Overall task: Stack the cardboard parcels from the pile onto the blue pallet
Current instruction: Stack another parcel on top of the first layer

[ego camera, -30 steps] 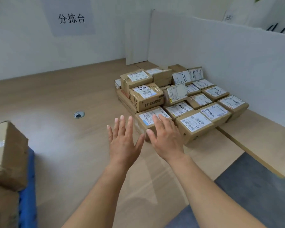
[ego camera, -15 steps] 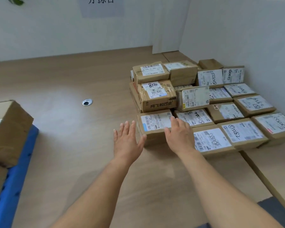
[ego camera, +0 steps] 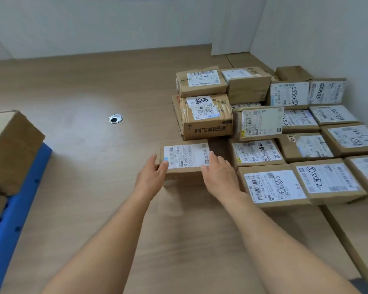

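Barely begun: sees just two brown parcels [ego camera: 11,149] on the blue pallet [ego camera: 15,219] at far left, with nearly the whole pile [ego camera: 285,134] waiting on the wooden table [ego camera: 94,92]. Grips the front parcel [ego camera: 185,159], at the pile's near-left corner, left hand [ego camera: 151,177] and right hand [ego camera: 218,175] curled round its opposite ends. Can read "14 J06", "530 D5 A37" and handwritten "0355" on labels [ego camera: 203,78].
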`<state>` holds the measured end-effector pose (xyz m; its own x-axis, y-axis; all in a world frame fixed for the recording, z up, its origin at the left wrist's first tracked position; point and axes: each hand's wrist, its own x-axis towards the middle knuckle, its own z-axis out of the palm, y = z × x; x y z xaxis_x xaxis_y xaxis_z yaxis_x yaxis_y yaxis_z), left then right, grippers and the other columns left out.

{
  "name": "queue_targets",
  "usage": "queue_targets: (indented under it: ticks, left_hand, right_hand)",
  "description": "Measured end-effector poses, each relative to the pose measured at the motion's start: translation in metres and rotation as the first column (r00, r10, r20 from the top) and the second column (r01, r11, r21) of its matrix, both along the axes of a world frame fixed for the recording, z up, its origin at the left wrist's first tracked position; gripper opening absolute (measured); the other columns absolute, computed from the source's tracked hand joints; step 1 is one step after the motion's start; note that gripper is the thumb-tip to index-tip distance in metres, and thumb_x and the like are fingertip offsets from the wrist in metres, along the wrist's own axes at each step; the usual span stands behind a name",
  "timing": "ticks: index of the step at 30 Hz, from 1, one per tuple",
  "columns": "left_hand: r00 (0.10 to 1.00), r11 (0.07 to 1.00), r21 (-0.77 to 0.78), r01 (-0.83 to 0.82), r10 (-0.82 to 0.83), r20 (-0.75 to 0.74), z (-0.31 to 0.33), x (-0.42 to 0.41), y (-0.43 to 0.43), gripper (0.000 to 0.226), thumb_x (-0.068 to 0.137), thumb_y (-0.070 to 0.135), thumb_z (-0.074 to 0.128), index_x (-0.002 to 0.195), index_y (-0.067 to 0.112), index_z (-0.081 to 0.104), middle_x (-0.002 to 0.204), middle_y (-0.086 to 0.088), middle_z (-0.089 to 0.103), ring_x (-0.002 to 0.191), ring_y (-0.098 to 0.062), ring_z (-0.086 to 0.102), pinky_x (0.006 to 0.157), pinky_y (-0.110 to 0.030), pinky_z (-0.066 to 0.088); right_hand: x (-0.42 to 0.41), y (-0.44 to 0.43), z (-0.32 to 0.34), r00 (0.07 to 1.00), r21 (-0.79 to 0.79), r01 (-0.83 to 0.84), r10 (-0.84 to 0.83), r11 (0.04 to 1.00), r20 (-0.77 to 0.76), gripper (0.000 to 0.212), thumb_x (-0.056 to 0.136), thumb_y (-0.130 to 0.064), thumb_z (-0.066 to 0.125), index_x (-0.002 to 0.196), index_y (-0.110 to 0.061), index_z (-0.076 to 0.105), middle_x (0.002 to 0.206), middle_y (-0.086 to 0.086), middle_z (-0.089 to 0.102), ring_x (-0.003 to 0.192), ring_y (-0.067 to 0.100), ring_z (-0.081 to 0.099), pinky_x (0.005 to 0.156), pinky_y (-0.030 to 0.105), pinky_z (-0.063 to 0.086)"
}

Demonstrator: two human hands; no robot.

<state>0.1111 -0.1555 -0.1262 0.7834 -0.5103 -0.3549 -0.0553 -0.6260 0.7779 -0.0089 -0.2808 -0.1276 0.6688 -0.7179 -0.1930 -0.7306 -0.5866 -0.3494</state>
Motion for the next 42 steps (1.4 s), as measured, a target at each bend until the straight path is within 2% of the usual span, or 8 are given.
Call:
queue_targets:
  ticks: [5, 12, 16, 22, 27, 33, 37, 42]
  left_hand:
    - [0.999, 0.999, 0.039, -0.01, 0.012, -0.046, -0.004, 0.003, 0.009, 0.06, 0.094, 0.024, 0.05, 0.148, 0.019, 0.026, 0.129, -0.005, 0.056, 0.116, -0.02, 0.052, 0.096, -0.03, 0.038]
    - [0.985, 0.996, -0.07, 0.048, -0.059, -0.16, -0.008, -0.008, 0.024, 0.065, 0.098, 0.019, 0.045, 0.149, 0.038, 0.011, 0.125, 0.002, 0.06, 0.11, -0.016, 0.056, 0.104, -0.038, 0.04]
    - [0.981, 0.986, -0.133, 0.097, -0.117, -0.156, -0.004, -0.018, 0.036, 0.073, 0.095, 0.011, 0.048, 0.149, 0.042, 0.01, 0.126, 0.005, 0.06, 0.107, -0.007, 0.055, 0.1, -0.031, 0.04]
    - [0.989, 0.975, -0.205, 0.082, -0.105, -0.102, 0.014, -0.031, 0.066, 0.084, 0.089, 0.004, 0.057, 0.142, 0.051, 0.013, 0.116, 0.022, 0.058, 0.111, 0.001, 0.056, 0.086, -0.01, 0.043]
    - [1.0, 0.972, -0.234, -0.002, -0.005, -0.029, 0.027, -0.038, 0.098, 0.087, 0.09, 0.007, 0.059, 0.148, 0.045, 0.007, 0.123, 0.023, 0.057, 0.114, 0.006, 0.053, 0.102, -0.024, 0.04]
    - [0.996, 0.947, -0.313, -0.071, 0.087, 0.037, 0.048, -0.042, 0.142, 0.079, 0.091, 0.011, 0.059, 0.149, 0.039, 0.012, 0.125, 0.025, 0.054, 0.117, 0.003, 0.05, 0.089, -0.013, 0.043]
    - [0.984, 0.925, -0.378, -0.051, 0.111, 0.138, 0.061, -0.042, 0.174, 0.066, 0.092, 0.012, 0.058, 0.136, 0.052, 0.03, 0.115, 0.033, 0.059, 0.113, 0.007, 0.052, 0.096, -0.022, 0.043]
    - [0.969, 0.901, -0.428, -0.068, 0.161, 0.185, 0.081, -0.043, 0.228, 0.064, 0.093, 0.014, 0.057, 0.126, 0.06, 0.028, 0.115, 0.038, 0.055, 0.111, 0.009, 0.053, 0.087, -0.013, 0.043]
  right_hand:
    - [0.004, -0.001, 0.0, 0.996, 0.288, 0.056, -0.072, 0.956, 0.047, 0.059, 0.1, -0.029, 0.036, 0.151, -0.017, 0.009, 0.147, 0.012, 0.027, 0.125, 0.031, 0.042, 0.096, 0.039, 0.037]
    - [-0.013, -0.001, -0.009, 0.983, 0.585, 0.019, -0.121, 0.811, 0.135, 0.068, 0.1, -0.02, 0.037, 0.151, -0.026, -0.007, 0.154, -0.001, 0.029, 0.131, 0.021, 0.038, 0.1, 0.031, 0.031]
    - [-0.021, 0.006, -0.008, 0.981, 0.575, -0.03, -0.085, 0.818, 0.172, 0.071, 0.099, -0.02, 0.04, 0.151, -0.028, -0.008, 0.152, -0.002, 0.031, 0.129, 0.021, 0.04, 0.095, 0.027, 0.031]
    - [-0.03, 0.022, 0.009, 0.956, 0.553, -0.176, 0.008, 0.814, 0.294, 0.089, 0.093, -0.018, 0.058, 0.15, -0.033, -0.008, 0.15, -0.004, 0.035, 0.133, 0.018, 0.038, 0.109, 0.036, 0.028]
    - [-0.029, 0.043, 0.028, 0.891, 0.496, -0.301, 0.055, 0.815, 0.451, 0.09, 0.088, -0.016, 0.064, 0.151, -0.037, 0.003, 0.144, -0.009, 0.042, 0.125, 0.01, 0.043, 0.103, 0.028, 0.032]
    - [-0.019, 0.076, 0.04, 0.808, 0.421, -0.398, 0.095, 0.815, 0.581, 0.089, 0.083, -0.016, 0.07, 0.151, -0.031, 0.015, 0.145, -0.005, 0.04, 0.128, 0.009, 0.04, 0.109, 0.038, 0.037]
    - [-0.012, 0.102, 0.049, 0.76, 0.353, -0.443, 0.136, 0.824, 0.635, 0.089, 0.081, -0.021, 0.072, 0.15, -0.031, 0.018, 0.141, -0.006, 0.044, 0.128, 0.011, 0.044, 0.107, 0.041, 0.04]
    - [0.001, 0.151, 0.064, 0.698, 0.294, -0.5, 0.179, 0.815, 0.693, 0.088, 0.074, -0.037, 0.069, 0.148, -0.038, 0.021, 0.137, -0.011, 0.049, 0.124, 0.01, 0.049, 0.104, 0.043, 0.042]
